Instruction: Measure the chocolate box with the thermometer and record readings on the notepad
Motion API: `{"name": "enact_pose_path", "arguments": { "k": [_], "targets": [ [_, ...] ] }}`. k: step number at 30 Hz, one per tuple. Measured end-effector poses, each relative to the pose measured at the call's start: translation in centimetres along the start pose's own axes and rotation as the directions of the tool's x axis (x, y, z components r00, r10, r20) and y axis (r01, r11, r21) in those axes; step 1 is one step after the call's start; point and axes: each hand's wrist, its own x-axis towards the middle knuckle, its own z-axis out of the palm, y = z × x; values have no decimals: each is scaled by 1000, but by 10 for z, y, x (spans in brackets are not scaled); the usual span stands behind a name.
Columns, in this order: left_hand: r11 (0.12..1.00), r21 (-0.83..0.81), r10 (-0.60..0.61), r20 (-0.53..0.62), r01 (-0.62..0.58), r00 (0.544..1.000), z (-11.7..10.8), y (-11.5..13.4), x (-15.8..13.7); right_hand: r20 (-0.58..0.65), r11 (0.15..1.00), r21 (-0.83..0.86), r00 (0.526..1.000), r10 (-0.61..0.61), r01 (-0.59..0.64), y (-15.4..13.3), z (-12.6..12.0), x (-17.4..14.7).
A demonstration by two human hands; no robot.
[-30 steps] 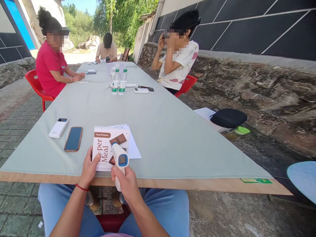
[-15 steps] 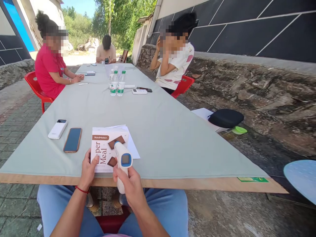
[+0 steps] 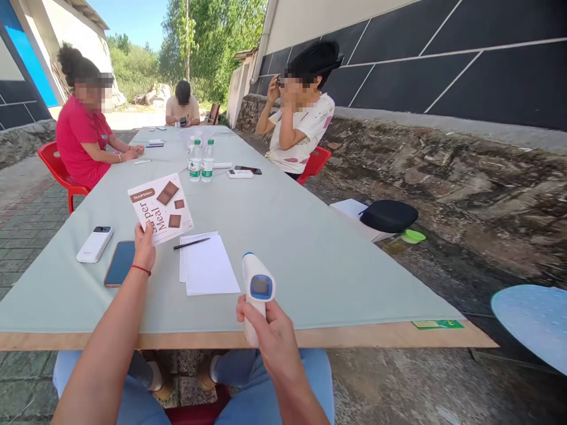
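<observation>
Left grip [image 3: 144, 249]: I'm pinching a flat white-and-brown printed card [image 3: 162, 206], level's best
Right grip [image 3: 271, 335]: wrapped round white-and-blue plastic thermometer [image 3: 256, 295]; wrist steady

The left hand [image 3: 144, 247] covers some letters on the NutriMotion pack [image 3: 170, 215], and its wrist [image 3: 140, 273] partly hides the smartphone [image 3: 119, 264]. The right hand [image 3: 274, 333] conceals part of the infrared thermometer [image 3: 254, 270], whose display [image 3: 261, 287] is unreadable. A round light-blue surface [image 3: 531, 316] is cut by the right edge.
</observation>
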Motion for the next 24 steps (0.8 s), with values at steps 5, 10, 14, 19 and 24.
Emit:
{"name": "enact_pose_path", "arguments": {
  "k": [5,10,14,19,24],
  "targets": [
    [969,242,-38,-52,50,998,-5,-34,25,-3,998,-50,999,34,-34,9,-13,11],
    [933,352,-56,-46,69,997,-15,-36,32,83,998,-5,995,57,-57,12,3,4],
    [886,457,-58,-68,83,996,-26,-32,27,121,998,-44,992,42,-37,14,14,12],
    [875,462,-115,-89,144,989,-47,-38,0,28,813,-578,997,-72,75,33,-10,77],
    [804,580,-79,-106,126,991,-44,-42,-17,105,348,-933,994,28,89,56,-47,144]
  ]
}}
